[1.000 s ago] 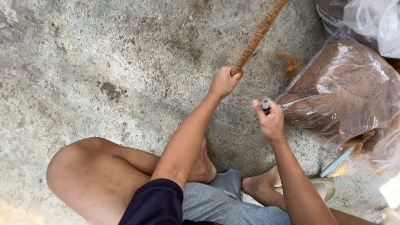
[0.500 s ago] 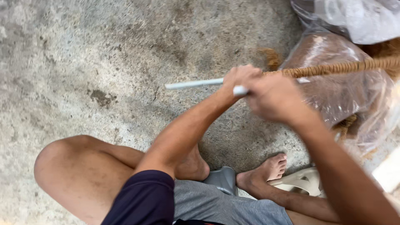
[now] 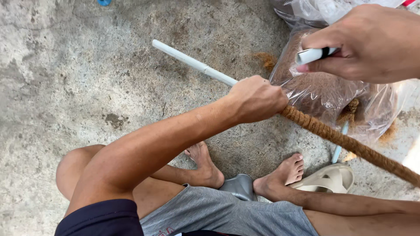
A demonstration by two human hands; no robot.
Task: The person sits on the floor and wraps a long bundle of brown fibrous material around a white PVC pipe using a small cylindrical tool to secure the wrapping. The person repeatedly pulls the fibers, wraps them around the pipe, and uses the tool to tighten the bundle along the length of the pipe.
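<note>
Rod (image 3: 192, 64) now tilted, left hand (image 3: 256, 99) clamped where rope wrapping (image 3: 350, 143) starts, right hand (image 3: 372, 43) lifted away, fingers pinching white tube (image 3: 313, 55), clear fibre-filled bag (image 3: 326, 87) behind.

Open concrete floor (image 3: 65, 78) to the left, free for passing. Across the middle, a white pipe (image 3: 192, 63) with rope-wrapped part (image 3: 350, 142), held by the left hand (image 3: 256, 99), blocking the way. To the right, plastic bags (image 3: 323, 91) close under the right hand (image 3: 367, 43). Below, bare feet (image 3: 280, 175) and a sandal (image 3: 328, 178) crowding the floor.
</note>
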